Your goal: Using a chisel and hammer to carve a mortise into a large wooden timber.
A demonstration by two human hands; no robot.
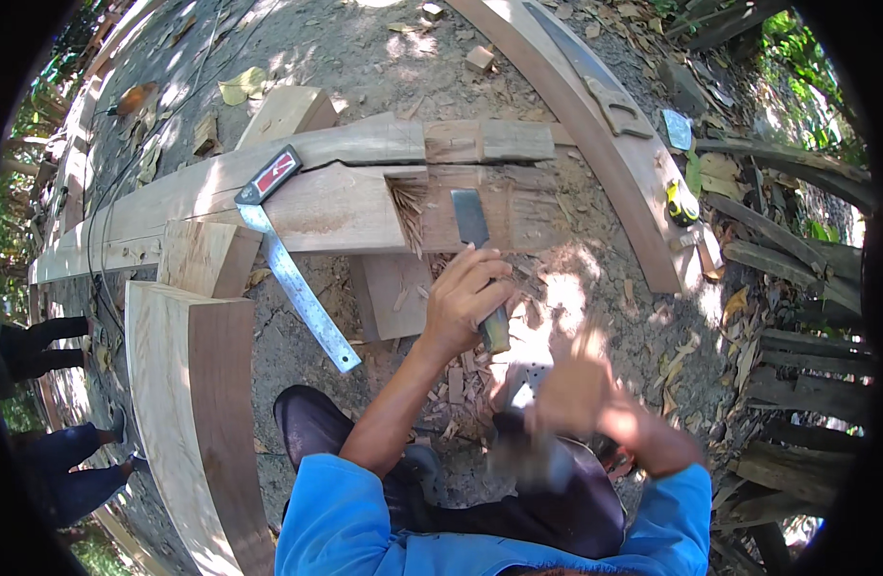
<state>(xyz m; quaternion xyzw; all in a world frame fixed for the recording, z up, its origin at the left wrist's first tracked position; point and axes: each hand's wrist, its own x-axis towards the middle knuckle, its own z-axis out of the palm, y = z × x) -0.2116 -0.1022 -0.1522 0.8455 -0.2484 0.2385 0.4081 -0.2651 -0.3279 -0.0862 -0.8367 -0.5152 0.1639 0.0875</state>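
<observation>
– Dirt ground (365, 43) all round, strewn with leaves and chips. How far along is that beam (336, 216)?

– Partway, I'd judge. Its recess (443, 226) is roughed out, but splintered fibres (406, 206) stand ragged along the left edge, so trimming seems left to do.

– And the hands?

– Left hand (468, 288) has its fingers wrapped around the chisel (470, 216), blade pointing away over the recess; whether it touches wood, I can't tell. Right hand (568, 394) is a blur, apparently closed on a hammer-like tool (533, 466), apart from the chisel.

– Other tools?

– That square (298, 288) lies on the beam, its blade jutting past the near edge. The saw (590, 77) rests on another timber (557, 125).
</observation>
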